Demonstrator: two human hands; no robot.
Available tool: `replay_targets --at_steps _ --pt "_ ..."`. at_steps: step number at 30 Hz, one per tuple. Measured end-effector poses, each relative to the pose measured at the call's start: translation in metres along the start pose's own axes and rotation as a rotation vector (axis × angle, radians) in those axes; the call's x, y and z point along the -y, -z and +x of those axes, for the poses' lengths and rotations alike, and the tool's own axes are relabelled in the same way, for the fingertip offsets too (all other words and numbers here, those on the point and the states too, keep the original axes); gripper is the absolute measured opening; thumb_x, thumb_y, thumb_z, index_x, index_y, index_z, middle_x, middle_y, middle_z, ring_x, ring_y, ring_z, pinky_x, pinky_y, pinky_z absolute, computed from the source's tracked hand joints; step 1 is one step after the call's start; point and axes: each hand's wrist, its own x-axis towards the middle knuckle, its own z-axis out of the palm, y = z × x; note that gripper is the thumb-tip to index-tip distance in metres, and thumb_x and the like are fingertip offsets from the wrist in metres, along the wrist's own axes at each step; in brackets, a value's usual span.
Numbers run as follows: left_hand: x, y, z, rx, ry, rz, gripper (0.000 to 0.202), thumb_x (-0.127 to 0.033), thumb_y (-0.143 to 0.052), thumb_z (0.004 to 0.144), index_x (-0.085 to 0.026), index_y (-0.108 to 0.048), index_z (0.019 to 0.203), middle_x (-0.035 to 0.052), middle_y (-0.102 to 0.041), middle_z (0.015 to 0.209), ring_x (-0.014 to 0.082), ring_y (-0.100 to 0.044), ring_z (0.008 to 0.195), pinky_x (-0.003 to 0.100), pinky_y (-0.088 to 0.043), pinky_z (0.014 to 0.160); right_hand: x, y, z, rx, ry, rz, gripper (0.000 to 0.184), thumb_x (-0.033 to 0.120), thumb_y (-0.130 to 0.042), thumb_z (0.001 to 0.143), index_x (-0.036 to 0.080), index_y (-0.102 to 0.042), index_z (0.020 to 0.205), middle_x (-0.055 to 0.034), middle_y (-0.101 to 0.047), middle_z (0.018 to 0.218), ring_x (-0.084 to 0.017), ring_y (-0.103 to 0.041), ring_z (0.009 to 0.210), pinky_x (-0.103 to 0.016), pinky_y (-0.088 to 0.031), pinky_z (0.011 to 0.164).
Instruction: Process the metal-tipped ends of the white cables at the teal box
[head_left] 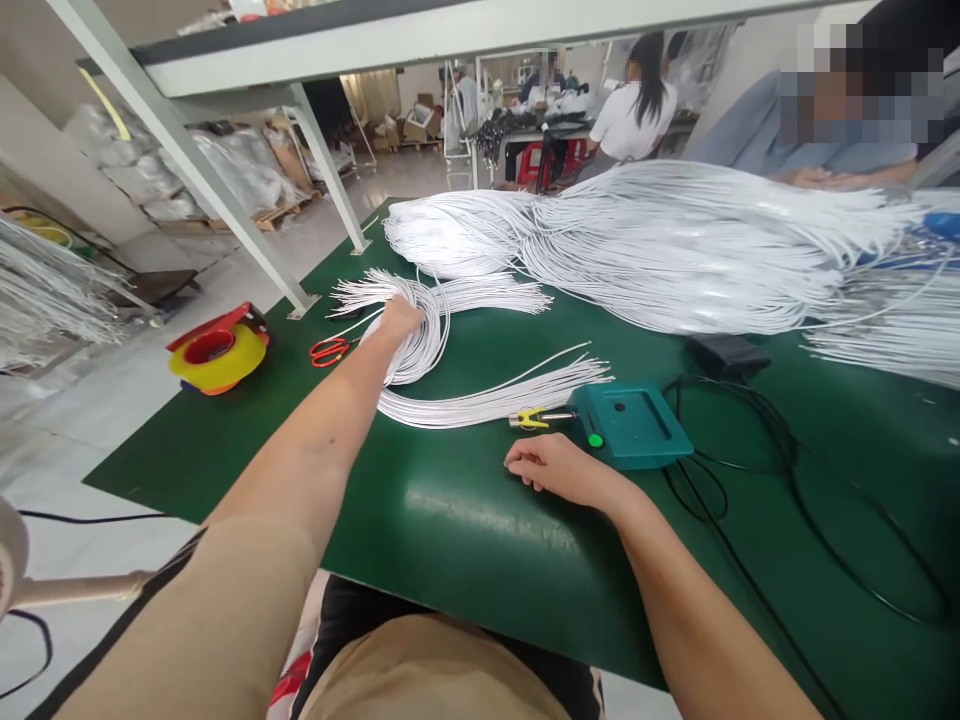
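My left hand reaches far forward and is closed on a looped bundle of white cords lying on the green table. A second flat bundle of white cords lies just nearer me. My right hand rests on the table with its fingers curled and nothing visible in them, close beside a teal box with a green button. A small yellow-handled clip tool sticks out of the box toward the cords.
A large heap of white cords covers the far table. Red scissors and a yellow-and-red tape dispenser sit at the left. Black cables trail right. A person sits opposite at the far right; others work behind.
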Motion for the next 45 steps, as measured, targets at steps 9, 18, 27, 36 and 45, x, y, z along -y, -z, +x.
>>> replay_targets --at_steps 9,18,27,36,45 --pt "-0.019 0.007 -0.065 0.048 -0.581 0.171 0.066 -0.029 -0.046 0.091 -0.01 -0.024 0.15 0.0202 -0.024 0.158 0.0333 -0.021 0.147 0.049 -0.024 0.117 0.009 -0.001 -0.001 -0.027 -0.018 -0.063 0.021 0.031 -0.05 0.087 0.019 -0.067 0.087 -0.0015 -0.066 0.071 -0.013 -0.059 0.061 -0.025 -0.043 0.061" --pt "0.011 -0.023 -0.16 0.585 -1.047 0.618 0.087 -0.029 -0.059 0.072 -0.011 -0.023 0.15 0.0181 -0.044 0.142 0.0323 -0.049 0.123 0.04 -0.043 0.101 0.009 -0.003 0.001 -0.047 0.016 -0.084 0.02 0.03 -0.051 0.086 0.019 -0.067 0.084 -0.0012 -0.066 0.07 -0.012 -0.057 0.058 -0.024 -0.042 0.059" --pt "-0.014 -0.036 -0.157 0.548 -1.039 0.749 0.042 -0.017 -0.062 0.07 -0.008 -0.06 0.112 0.0229 -0.055 0.118 0.0342 -0.06 0.107 0.042 -0.05 0.09 0.001 -0.006 0.005 -0.059 0.027 -0.08 0.018 0.028 -0.05 0.084 0.019 -0.065 0.081 0.0005 -0.064 0.065 -0.011 -0.055 0.054 -0.024 -0.041 0.056" --pt "-0.021 -0.04 -0.149 0.594 -0.935 0.657 0.036 -0.011 -0.068 0.061 -0.014 -0.067 0.097 0.0182 -0.067 0.109 0.034 -0.063 0.107 0.041 -0.051 0.091 0.003 -0.007 0.006 -0.07 0.043 -0.106 0.018 0.027 -0.049 0.084 0.02 -0.064 0.079 0.001 -0.064 0.065 -0.011 -0.056 0.054 -0.023 -0.043 0.057" --pt "-0.017 -0.015 -0.133 0.546 -0.714 0.117 0.023 -0.017 -0.053 0.078 -0.015 -0.064 0.098 0.0072 -0.074 0.093 0.0179 -0.071 0.086 0.028 -0.056 0.076 0.007 -0.009 0.005 -0.094 0.042 -0.108 0.019 0.027 -0.05 0.086 0.018 -0.066 0.082 -0.0016 -0.066 0.068 -0.013 -0.059 0.058 -0.027 -0.047 0.06"
